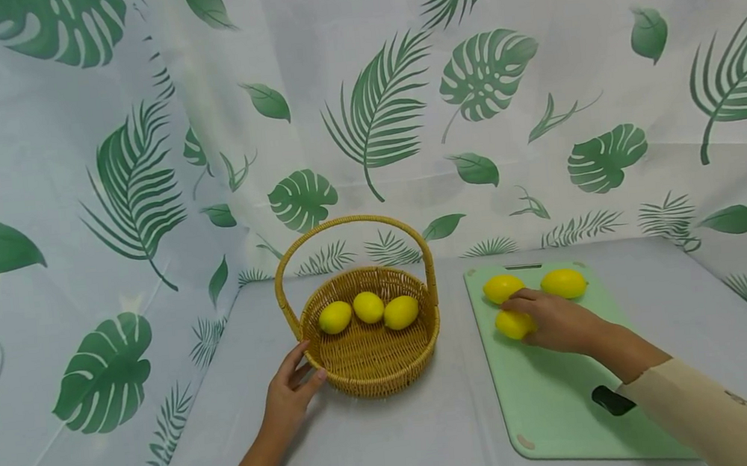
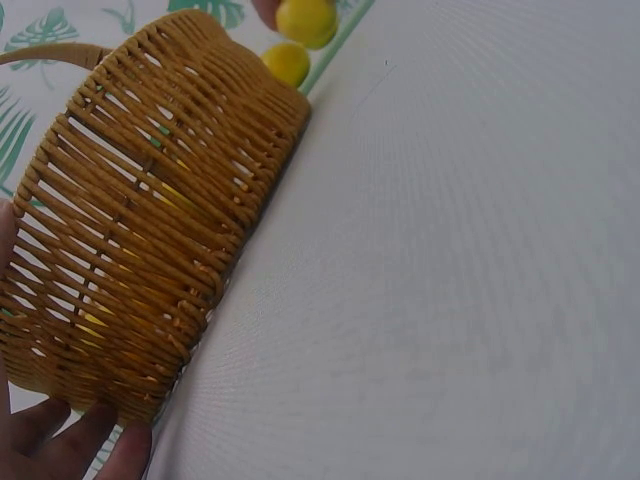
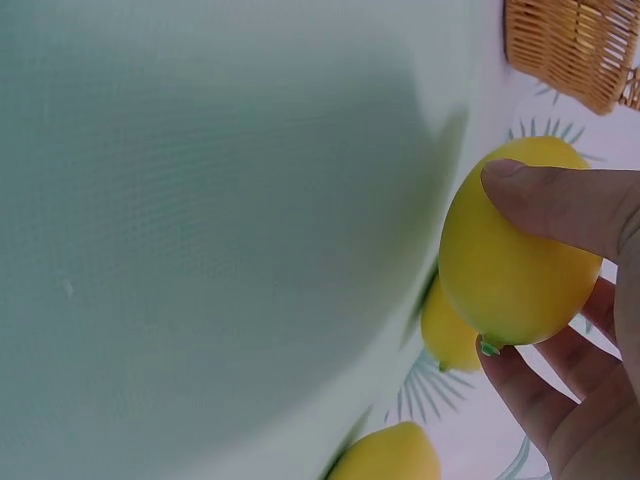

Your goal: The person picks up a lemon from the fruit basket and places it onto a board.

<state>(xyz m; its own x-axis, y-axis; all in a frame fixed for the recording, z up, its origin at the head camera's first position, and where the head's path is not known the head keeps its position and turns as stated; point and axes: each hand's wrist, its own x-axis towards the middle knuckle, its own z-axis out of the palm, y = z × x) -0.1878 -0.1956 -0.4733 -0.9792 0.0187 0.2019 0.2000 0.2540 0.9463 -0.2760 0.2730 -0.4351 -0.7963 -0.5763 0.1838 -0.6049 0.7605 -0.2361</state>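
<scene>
A round wicker basket [image 1: 374,383] with a tall arched handle holds three yellow lemons [image 1: 369,308] toward its back. My left hand [image 1: 287,391] touches the basket's left front side, thumb and fingertips spread against the rim and outer wall. In the left wrist view several fingertips [image 2: 90,435] rest against the woven wall. Over the light green cutting board [image 1: 566,409] my right hand [image 1: 557,320] pinches a lemon [image 3: 520,250] between thumb and fingers. Two other lemons lie at the board's far end, one on the left [image 1: 503,289] and one on the right [image 1: 564,284].
A pale cloth covers the table [image 1: 427,438], with the basket left of the board. Behind and to the left hangs a white curtain [image 1: 409,184] printed with green leaves. A dark strap [image 1: 612,400] shows at the right wrist.
</scene>
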